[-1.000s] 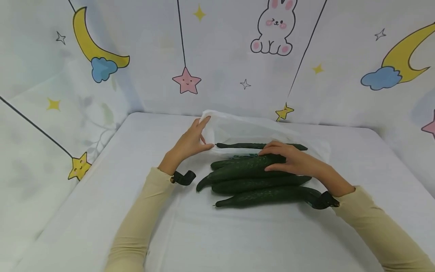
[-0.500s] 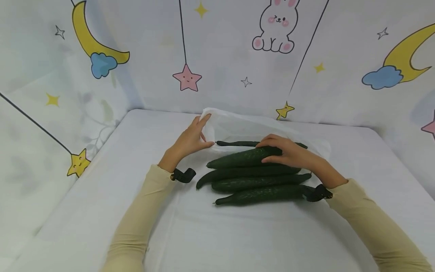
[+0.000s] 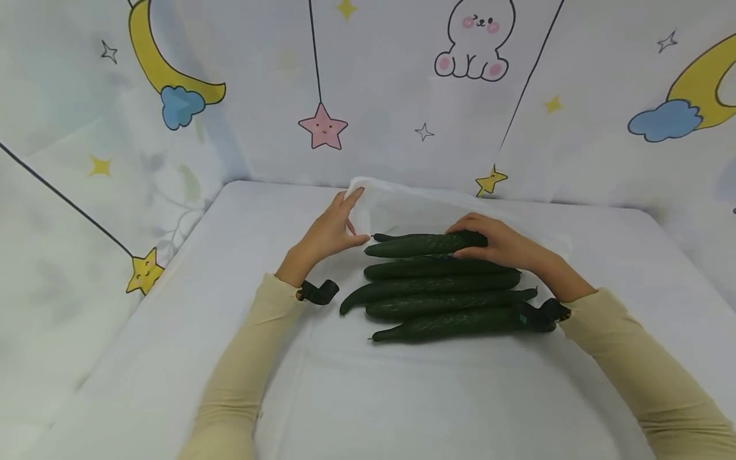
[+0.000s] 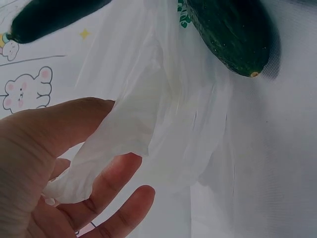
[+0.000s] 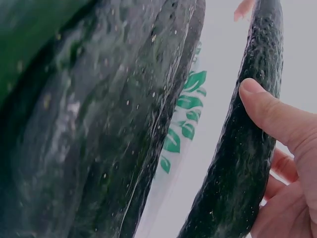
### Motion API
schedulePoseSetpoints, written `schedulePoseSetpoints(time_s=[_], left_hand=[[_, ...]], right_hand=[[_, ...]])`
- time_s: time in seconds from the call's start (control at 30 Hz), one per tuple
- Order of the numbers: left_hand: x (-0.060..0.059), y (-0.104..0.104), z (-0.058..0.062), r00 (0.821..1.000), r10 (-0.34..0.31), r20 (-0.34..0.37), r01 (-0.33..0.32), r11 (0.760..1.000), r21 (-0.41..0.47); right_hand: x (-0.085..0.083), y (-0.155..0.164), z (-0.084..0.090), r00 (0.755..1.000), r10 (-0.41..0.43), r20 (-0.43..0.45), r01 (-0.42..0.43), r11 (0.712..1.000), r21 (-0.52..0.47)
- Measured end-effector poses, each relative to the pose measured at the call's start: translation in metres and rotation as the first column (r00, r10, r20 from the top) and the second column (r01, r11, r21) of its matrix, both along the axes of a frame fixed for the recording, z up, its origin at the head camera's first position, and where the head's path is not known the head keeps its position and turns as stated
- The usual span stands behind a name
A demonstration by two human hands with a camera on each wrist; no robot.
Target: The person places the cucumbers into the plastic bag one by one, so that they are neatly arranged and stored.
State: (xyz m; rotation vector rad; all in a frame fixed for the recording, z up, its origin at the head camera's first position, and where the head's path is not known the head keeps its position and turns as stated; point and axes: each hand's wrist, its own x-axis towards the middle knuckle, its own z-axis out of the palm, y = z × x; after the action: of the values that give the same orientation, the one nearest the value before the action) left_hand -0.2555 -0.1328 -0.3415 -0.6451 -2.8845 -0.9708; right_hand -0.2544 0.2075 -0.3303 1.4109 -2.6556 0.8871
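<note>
cucumber is pinched between thumb and fingers of right hand; left hand is spread, touching plastic bag (translucent, green leaf print).

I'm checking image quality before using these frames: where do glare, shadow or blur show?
Head view: soft light, faint shadows beside the sleeves; left wrist view: greyish, a soft shadow beside the upper-right cucumber; right wrist view: pale glints on the middle cucumber, the upper-left cucumber out of focus.

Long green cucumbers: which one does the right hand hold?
The second long, dark green cucumber from the far side: only this one is gripped by the right hand.
</note>
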Motion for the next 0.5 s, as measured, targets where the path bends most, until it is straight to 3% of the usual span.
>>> schedulePoseSetpoints(time_s=[0.33,0.5], left_hand=[[0.003,-0.001,0.000,1.000,-0.003,-0.002,0.003,1.000,-0.001],[0.002,0.001,0.001,1.000,-0.005,-0.011,0.005,1.000,-0.001]], right_hand=[[-0.013,0.002,0.000,0.984,-0.112,0.136,0.093,0.986,0.136],[-0.021,0.004,0.002,0.979,-0.136,0.150,0.110,0.980,0.169]])
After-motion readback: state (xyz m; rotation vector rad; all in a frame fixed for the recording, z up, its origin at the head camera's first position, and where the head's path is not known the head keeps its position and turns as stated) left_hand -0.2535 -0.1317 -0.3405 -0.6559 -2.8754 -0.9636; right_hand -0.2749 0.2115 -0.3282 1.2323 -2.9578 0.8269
